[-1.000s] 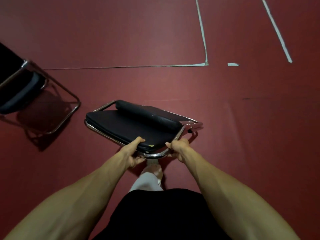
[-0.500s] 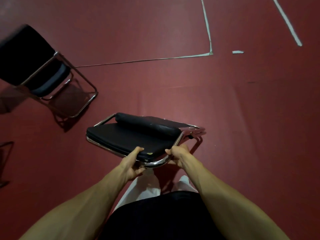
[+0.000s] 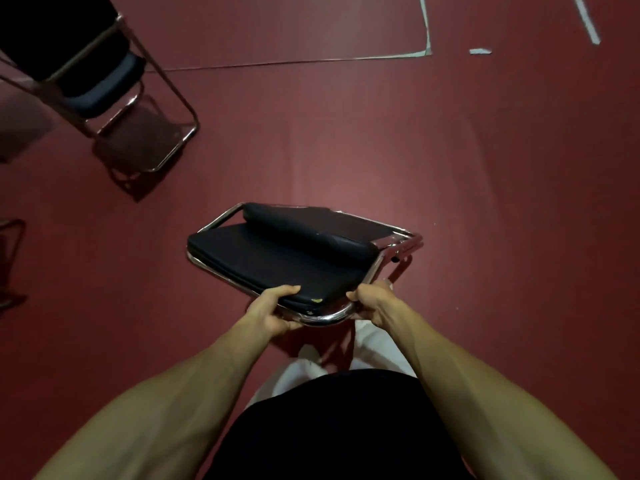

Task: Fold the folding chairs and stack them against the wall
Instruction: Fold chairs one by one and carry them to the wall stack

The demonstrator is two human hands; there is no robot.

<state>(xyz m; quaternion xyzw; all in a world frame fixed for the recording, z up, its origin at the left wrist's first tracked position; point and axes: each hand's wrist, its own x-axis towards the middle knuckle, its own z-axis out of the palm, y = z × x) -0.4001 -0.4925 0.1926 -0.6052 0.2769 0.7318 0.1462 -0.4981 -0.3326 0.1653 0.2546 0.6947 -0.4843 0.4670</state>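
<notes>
Now left hand (image 3: 273, 310) and right hand (image 3: 375, 303) curl round the near rim of the folded chair (image 3: 277, 261), holding it flat above the red floor (image 3: 485, 202). An unfolded chair (image 3: 100, 84) stands well apart, upper left — floor runs ahead to white tape lines (image 3: 311, 60).

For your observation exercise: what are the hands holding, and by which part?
The left hand and right hand grip the folded chair by its near chrome-framed edge.

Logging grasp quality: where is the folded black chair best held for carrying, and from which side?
Likely the curved chrome tube at the near end of the folded chair, from the carrier's side, left hand and right hand flanking the bend: the tube is bare and round, the chair flat.
</notes>
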